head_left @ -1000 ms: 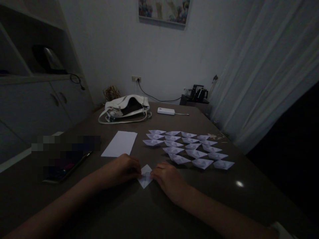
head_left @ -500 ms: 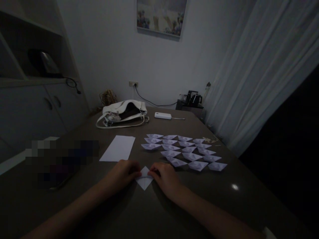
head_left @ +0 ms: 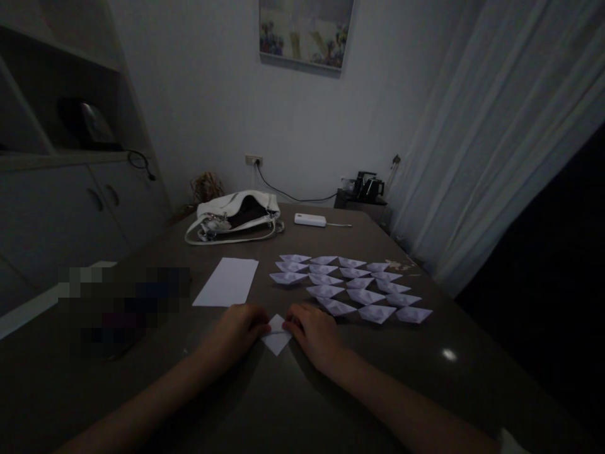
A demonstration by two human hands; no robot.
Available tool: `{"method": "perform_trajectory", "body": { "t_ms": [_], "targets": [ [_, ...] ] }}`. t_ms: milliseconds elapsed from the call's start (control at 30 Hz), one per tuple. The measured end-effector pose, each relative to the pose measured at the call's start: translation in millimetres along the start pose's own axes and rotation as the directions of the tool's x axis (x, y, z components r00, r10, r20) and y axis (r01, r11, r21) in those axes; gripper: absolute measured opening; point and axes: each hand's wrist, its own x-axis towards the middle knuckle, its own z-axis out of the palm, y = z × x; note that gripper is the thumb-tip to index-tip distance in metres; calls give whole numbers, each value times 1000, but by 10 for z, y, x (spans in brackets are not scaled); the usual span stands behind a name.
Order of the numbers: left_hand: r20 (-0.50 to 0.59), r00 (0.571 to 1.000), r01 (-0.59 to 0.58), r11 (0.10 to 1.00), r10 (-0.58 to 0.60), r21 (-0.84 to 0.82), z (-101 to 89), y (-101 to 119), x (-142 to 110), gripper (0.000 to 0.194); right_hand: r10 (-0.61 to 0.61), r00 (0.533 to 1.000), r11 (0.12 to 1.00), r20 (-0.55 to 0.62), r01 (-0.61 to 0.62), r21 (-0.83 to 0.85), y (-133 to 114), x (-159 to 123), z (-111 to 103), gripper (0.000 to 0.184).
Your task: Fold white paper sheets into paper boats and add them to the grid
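Note:
A small folded white paper [head_left: 276, 342], diamond-shaped with a crease across its middle, is between my two hands. My left hand [head_left: 242, 329] pinches its left corner between thumb and fingers. On the opposite corner, my right hand [head_left: 312, 333] grips with thumb and curled fingers. Several folded paper boats [head_left: 362, 296] stand in rows just beyond and to the right of my right hand. Past my left hand lies a stack of white paper sheets [head_left: 227, 282].
A white handbag [head_left: 236, 205] lies at the far left of the dark table [head_left: 283, 410]. Near it is a white power bank [head_left: 310, 219] with a short cable. A blurred, pixelated patch covers something at the left. A black kettle [head_left: 371, 188] stands beyond the table's far end.
Both hands and the folded paper have shifted very slightly away from me. My grip on the paper's two side corners stays the same.

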Motion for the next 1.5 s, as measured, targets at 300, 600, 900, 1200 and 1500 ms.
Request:
{"method": "perform_trajectory", "body": {
  "t_ms": [300,600,900,1200,1500],
  "targets": [
    [21,1000,-20,994,22,-104,9,-79,28,24,-3,1000,996,-17,5,87,14,-1,27,4],
    [44,998,-38,989,44,-143,44,-68,45,28,-30,998,984,-63,41,174,70,-24,78,10],
    [77,993,-78,977,94,-198,83,-70,29,24,-1,998,937,-67,24,348,138,15,107,8],
    [58,972,-219,968,227,-126,43,-62,38,25,36,997,802,-68,12,597,182,56,110,10],
    [6,975,-216,961,220,-171,38,-122,56,26,65,993,753,-100,17,658,221,78,142,10]
  ]
}}
